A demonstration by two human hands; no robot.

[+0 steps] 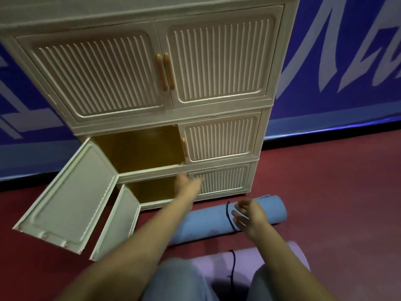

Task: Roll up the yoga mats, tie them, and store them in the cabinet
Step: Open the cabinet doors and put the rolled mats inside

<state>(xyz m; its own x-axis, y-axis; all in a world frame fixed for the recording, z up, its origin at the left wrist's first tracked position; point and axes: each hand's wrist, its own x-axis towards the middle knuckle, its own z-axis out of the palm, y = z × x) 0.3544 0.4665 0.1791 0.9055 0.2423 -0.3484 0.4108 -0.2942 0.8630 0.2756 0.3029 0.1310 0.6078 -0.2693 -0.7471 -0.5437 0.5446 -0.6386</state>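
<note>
A rolled blue yoga mat lies on the floor in front of the white cabinet, tied with a dark cord. A rolled purple mat with a dark cord lies nearer, between my knees. My left hand reaches out with relaxed fingers at the edge of the bottom right door, holding nothing. My right hand hovers over the blue mat by its cord, fingers loosely spread. The middle left compartment and the bottom left compartment stand open and hold nothing visible.
Two white doors swing out to the left over the red floor. The top double doors and the right-hand doors are closed. A blue banner wall runs behind the cabinet.
</note>
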